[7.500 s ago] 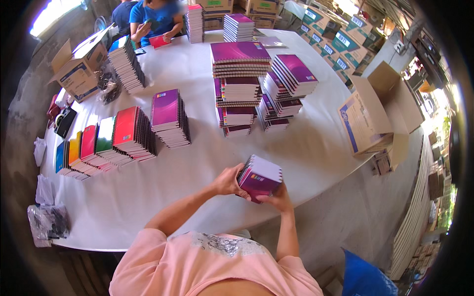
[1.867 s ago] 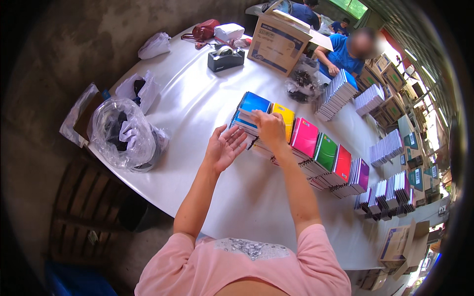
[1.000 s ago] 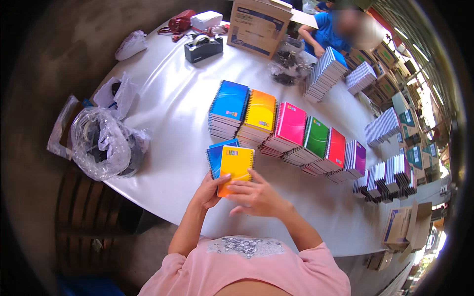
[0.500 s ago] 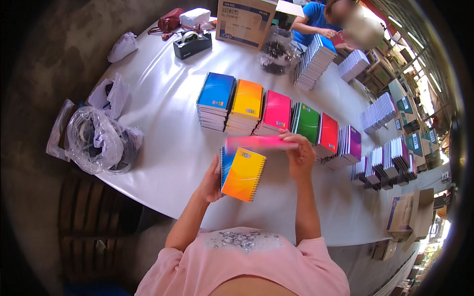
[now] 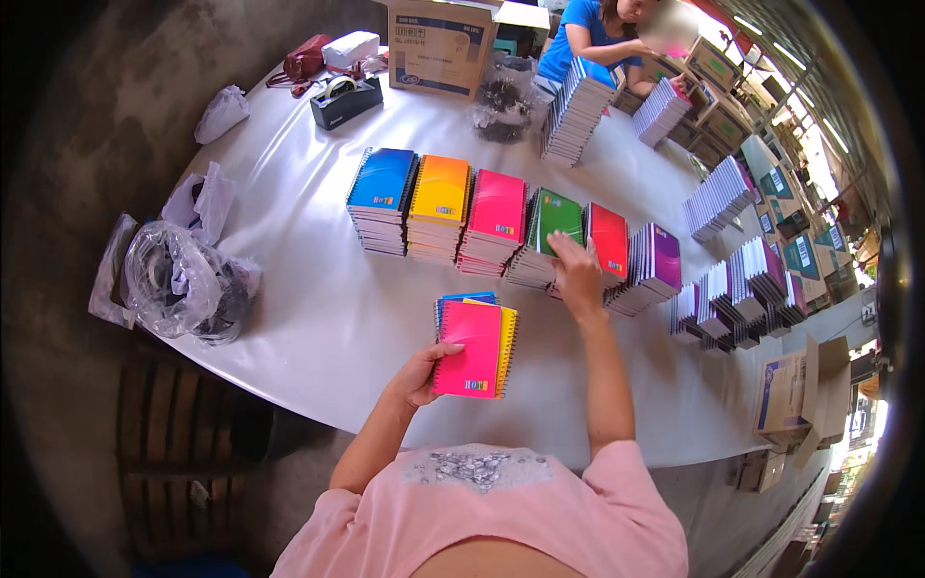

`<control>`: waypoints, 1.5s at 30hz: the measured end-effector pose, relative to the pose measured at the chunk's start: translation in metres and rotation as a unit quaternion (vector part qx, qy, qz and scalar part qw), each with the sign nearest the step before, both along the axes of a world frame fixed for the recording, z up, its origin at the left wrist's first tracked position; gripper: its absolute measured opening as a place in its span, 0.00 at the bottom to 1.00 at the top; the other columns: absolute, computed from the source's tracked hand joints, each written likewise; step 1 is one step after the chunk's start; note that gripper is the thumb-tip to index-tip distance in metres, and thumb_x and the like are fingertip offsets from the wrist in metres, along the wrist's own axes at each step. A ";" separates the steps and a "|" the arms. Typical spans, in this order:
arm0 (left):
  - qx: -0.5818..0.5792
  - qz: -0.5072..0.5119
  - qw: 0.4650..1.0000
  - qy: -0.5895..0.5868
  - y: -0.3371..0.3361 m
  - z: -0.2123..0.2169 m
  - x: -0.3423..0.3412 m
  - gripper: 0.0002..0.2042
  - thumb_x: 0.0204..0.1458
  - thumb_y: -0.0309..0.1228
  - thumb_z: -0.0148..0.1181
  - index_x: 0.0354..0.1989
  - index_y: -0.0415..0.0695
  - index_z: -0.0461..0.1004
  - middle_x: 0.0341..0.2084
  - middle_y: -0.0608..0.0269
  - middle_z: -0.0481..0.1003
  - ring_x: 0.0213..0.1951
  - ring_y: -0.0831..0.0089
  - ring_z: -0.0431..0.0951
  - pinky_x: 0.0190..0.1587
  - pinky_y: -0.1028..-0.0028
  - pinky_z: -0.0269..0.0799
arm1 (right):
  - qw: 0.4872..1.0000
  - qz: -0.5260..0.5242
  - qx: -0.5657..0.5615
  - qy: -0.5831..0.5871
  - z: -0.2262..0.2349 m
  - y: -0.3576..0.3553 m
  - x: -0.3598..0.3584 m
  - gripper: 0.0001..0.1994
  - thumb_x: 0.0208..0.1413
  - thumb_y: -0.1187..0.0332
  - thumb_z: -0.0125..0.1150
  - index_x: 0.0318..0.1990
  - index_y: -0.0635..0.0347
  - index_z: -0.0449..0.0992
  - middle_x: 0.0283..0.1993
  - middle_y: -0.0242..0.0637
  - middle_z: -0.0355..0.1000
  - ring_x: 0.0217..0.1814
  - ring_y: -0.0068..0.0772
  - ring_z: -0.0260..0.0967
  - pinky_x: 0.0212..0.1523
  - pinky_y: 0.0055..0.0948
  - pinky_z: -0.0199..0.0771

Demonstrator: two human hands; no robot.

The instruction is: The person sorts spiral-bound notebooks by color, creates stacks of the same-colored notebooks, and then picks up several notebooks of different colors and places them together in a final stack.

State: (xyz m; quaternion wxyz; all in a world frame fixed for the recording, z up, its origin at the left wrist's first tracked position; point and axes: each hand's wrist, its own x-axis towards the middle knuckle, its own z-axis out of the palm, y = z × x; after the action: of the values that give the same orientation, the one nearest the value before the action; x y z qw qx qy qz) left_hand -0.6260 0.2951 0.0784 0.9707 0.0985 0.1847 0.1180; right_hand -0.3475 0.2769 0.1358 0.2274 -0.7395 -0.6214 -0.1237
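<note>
At the far left edge of the white table [image 5: 318,318] lies a crumpled clear plastic bag [image 5: 183,284] with dark rolls inside, glossy and wrinkled, with smaller white bags [image 5: 220,114] beyond it. Farther back sit a black tape dispenser [image 5: 345,99] and a brown cardboard box [image 5: 441,45]. Across the middle runs a row of spiral-bound notebooks in neat stacks: blue stack [image 5: 382,197], orange stack [image 5: 438,206], pink stack [image 5: 494,218], green stack [image 5: 549,231], red stack [image 5: 609,245] and purple stack [image 5: 655,264], each with a smooth shiny cover and a wire spine. Near the table's edge, the left hand [image 5: 416,374] grips a small fan of notebooks [image 5: 472,345] from below, thumb on the pink top cover, with yellow and blue covers peeking behind; the fan is held just above the tabletop. The right hand [image 5: 576,275] reaches to the green stack, fingers laid flat on its near right corner, clasping nothing. Farther right stand more stacks [image 5: 718,197] on edge, and another person [image 5: 590,34] in blue works at the far end.
</note>
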 end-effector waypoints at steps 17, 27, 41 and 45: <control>0.102 0.080 0.989 0.065 -0.032 0.002 0.068 0.24 0.47 0.21 0.55 0.54 0.43 0.57 0.45 0.58 0.69 0.44 0.70 0.74 0.45 0.69 0.75 | 0.995 -0.088 0.030 -0.042 0.020 -0.053 0.037 0.16 0.45 0.65 0.62 0.44 0.55 0.74 0.54 0.37 0.66 0.56 0.38 0.63 0.58 0.48 0.55; -0.046 0.096 0.994 -0.021 -0.055 0.001 0.098 0.22 0.50 0.38 0.55 0.51 0.39 0.62 0.44 0.55 0.70 0.43 0.66 0.74 0.46 0.67 0.73 | 0.970 0.223 0.093 -0.005 -0.009 -0.141 -0.044 0.14 0.42 0.72 0.59 0.41 0.54 0.75 0.42 0.33 0.73 0.46 0.30 0.70 0.54 0.40 0.60; 0.023 0.097 0.994 0.050 -0.087 -0.004 0.158 0.17 0.48 0.30 0.54 0.46 0.37 0.65 0.40 0.54 0.72 0.40 0.66 0.76 0.45 0.65 0.74 | 0.991 -0.121 0.035 -0.038 -0.019 -0.142 0.172 0.23 0.46 0.72 0.58 0.54 0.49 0.67 0.56 0.30 0.65 0.60 0.33 0.59 0.62 0.48 0.47; 0.031 0.109 0.991 0.066 -0.102 0.005 0.166 0.18 0.49 0.33 0.55 0.46 0.38 0.66 0.41 0.56 0.72 0.42 0.68 0.75 0.45 0.65 0.73 | 0.986 0.005 0.166 -0.019 -0.016 -0.179 0.092 0.15 0.47 0.76 0.54 0.44 0.51 0.75 0.46 0.31 0.73 0.54 0.30 0.66 0.61 0.45 0.48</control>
State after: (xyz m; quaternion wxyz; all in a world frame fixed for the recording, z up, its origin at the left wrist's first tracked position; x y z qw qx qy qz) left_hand -0.4599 0.1933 0.0831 0.9343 0.1160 0.2540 0.2218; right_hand -0.2553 0.0980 0.1200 0.3359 -0.6862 -0.5998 -0.2379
